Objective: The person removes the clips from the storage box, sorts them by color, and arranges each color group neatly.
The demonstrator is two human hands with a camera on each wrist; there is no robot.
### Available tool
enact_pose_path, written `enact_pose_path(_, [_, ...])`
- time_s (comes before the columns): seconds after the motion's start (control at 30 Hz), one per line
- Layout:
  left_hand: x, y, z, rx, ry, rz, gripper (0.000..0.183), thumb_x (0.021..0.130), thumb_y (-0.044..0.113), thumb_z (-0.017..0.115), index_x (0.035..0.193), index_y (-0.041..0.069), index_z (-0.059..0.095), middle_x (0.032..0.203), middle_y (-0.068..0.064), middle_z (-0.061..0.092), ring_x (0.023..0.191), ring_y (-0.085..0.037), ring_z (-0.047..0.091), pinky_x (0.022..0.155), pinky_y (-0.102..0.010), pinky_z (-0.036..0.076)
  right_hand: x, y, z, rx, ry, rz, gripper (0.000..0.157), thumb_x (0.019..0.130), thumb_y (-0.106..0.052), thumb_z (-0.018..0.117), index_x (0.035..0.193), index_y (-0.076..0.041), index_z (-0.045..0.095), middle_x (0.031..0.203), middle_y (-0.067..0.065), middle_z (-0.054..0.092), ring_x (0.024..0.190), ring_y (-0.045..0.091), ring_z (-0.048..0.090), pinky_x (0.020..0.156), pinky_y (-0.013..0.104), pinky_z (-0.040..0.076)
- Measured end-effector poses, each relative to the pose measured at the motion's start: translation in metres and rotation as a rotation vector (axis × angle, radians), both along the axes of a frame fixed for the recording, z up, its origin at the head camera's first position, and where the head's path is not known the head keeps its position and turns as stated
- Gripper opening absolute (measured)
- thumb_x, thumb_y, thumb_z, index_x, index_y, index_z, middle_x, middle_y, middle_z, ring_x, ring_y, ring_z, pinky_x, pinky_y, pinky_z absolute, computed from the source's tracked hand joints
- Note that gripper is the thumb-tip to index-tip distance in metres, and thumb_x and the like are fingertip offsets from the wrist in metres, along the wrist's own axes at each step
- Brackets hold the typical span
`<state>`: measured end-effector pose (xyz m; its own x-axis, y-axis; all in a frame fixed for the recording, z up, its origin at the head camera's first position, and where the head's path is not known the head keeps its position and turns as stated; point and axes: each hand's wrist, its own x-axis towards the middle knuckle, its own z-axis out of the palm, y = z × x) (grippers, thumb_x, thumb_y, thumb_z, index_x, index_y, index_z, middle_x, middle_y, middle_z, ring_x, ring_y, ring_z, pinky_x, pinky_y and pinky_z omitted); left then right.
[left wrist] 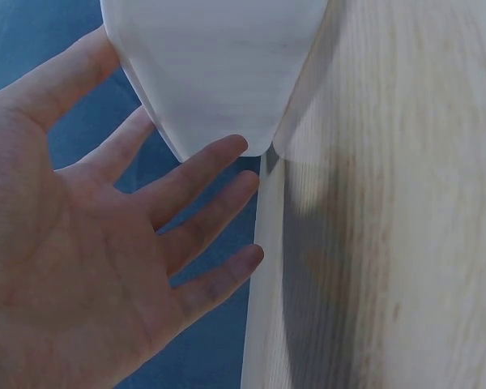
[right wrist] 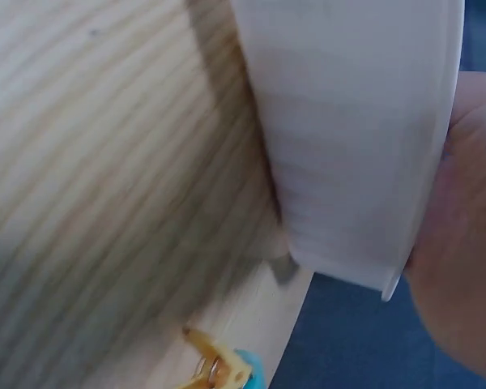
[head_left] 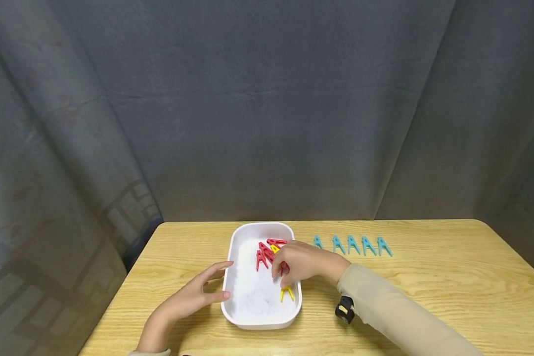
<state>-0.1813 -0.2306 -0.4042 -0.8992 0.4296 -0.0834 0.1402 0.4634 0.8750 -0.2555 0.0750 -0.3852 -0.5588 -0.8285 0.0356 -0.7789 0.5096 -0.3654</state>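
Note:
In the head view, a white tray [head_left: 249, 311] holds several red clothespins [head_left: 261, 258] and yellow ones. My right hand [head_left: 300, 261] reaches over the tray's right rim, its fingers bent downward and thumb and index fingertips apart. Just below the thumb lies a yellow clothespin [head_left: 287, 294], its upper end hidden. Another red clothespin partly shows between the fingers. My left hand [head_left: 191, 295] is at the tray's left side, fingers spread, fingertips by the rim; the left wrist view shows its open palm [left wrist: 89, 235]. The tray wall hides the right fingertips in the right wrist view.
Several blue clothespins [head_left: 351, 244] stand in a row on the wooden table [head_left: 427, 287], right of the tray. A yellow clothespin [right wrist: 219, 362] lies by a blue one in the right wrist view. Dark grey curtain [head_left: 267, 123] hangs behind the table.

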Motion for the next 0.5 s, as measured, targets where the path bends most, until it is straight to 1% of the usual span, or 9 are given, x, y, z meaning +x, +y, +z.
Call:
enact_pose_path(0.1, [0.001, -0.001, 0.001, 0.001, -0.004, 0.000, 0.064, 0.093, 0.026, 0.071, 0.150, 0.019, 0.041, 0.152, -0.018, 0.039, 0.138, -0.043, 0.034, 0.104, -0.065, 0.034, 0.001, -0.007, 0.003, 0.061, -0.037, -0.009, 0.014, 0.074, -0.024, 0.089, 0.081, -0.024, 0.077, 0.070, -0.021, 0.061, 0.066, -0.006, 0.051, 0.080, 0.026, 0.036])
enact_pose_path(0.23, [0.003, -0.003, 0.003, -0.004, -0.011, 0.007, 0.064, 0.093, 0.027, 0.071, 0.150, 0.020, 0.041, 0.151, -0.019, 0.039, 0.138, -0.044, 0.034, 0.104, -0.066, 0.034, 0.004, -0.015, 0.005, 0.144, -0.045, -0.034, 0.017, 0.070, -0.024, 0.091, 0.079, -0.028, 0.077, 0.071, -0.021, 0.063, 0.068, -0.008, 0.051, 0.089, 0.033, 0.033])
enact_pose_path(0.37, [0.004, -0.005, 0.005, -0.012, -0.011, 0.014, 0.064, 0.093, 0.027, 0.071, 0.150, 0.019, 0.041, 0.151, -0.020, 0.039, 0.138, -0.045, 0.034, 0.103, -0.067, 0.033, 0.006, -0.022, 0.005, 0.210, -0.022, -0.061, 0.020, 0.067, -0.027, 0.093, 0.077, -0.032, 0.077, 0.070, -0.024, 0.061, 0.069, -0.008, 0.051, 0.094, 0.036, 0.032])
enact_pose_path(0.5, [0.004, -0.005, 0.005, -0.017, -0.002, 0.014, 0.064, 0.093, 0.027, 0.071, 0.150, 0.019, 0.041, 0.151, -0.020, 0.039, 0.137, -0.045, 0.034, 0.103, -0.068, 0.033, 0.008, -0.026, 0.004, 0.232, 0.004, -0.071, 0.020, 0.066, -0.027, 0.093, 0.073, -0.033, 0.075, 0.066, -0.024, 0.058, 0.069, -0.006, 0.050, 0.095, 0.037, 0.032])
